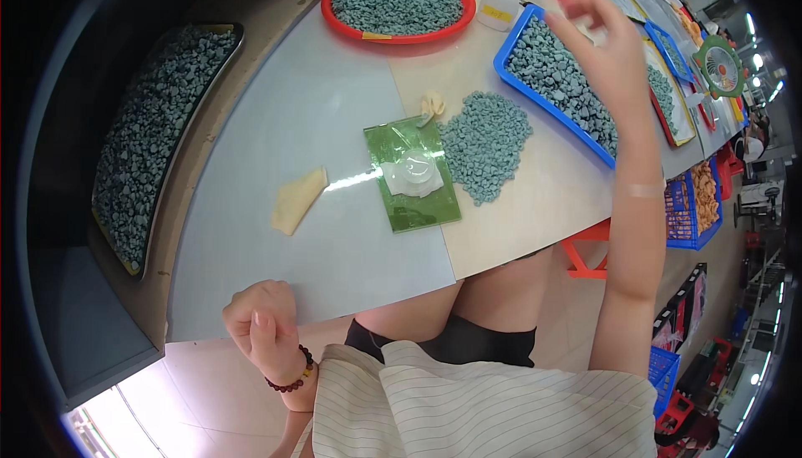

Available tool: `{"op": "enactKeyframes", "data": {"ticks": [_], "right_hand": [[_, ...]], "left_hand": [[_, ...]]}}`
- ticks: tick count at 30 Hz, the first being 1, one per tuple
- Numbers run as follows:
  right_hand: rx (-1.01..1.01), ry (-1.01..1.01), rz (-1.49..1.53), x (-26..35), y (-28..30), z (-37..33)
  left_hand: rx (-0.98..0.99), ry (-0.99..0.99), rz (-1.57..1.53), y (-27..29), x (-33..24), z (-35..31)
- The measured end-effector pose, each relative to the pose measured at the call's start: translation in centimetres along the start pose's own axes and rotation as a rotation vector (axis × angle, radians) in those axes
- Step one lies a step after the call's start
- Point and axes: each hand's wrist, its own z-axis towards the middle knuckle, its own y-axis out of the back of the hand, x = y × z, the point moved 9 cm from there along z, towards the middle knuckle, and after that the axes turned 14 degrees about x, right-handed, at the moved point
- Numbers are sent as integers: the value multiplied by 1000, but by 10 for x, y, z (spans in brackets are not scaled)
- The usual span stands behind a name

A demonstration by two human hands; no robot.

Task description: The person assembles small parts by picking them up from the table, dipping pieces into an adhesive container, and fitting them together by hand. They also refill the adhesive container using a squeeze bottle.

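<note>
My left hand (263, 323) is curled into a fist at the table's near edge, thumb folded over the fingers; anything inside is hidden. My right hand (603, 50) is raised over the far end of a blue tray (516, 76) of grey-green stone chips, thumb and fingers apart, with no held thing visible. Between my arms lies a shiny green mat (409, 221) bearing a clear, round-topped piece on a white scrap (412, 175). A loose pile of small grey-green chips (486, 145) touches the mat's right side. To its left lies a pale yellow cloth piece (299, 201).
A red round tray (327, 8) of chips stands at the far side, beside a clear squeeze bottle (499, 8). A small cream scrap (432, 104) rests by the mat. At left is a dark tray of stones (159, 136). A blue basket (681, 211) stands right, below table height.
</note>
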Motion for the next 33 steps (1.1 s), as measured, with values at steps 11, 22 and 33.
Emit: {"op": "enactKeyframes", "data": {"ticks": [11,22,33], "right_hand": [[264,-23,141,37,-50,-120],[247,58,77,53,-50,-113],[175,51,77,53,-46,-120]], "left_hand": [[-5,24,1,0,6,1],[-43,3,-3,4,2,-1],[-59,39,44,-3,1,-1]]}}
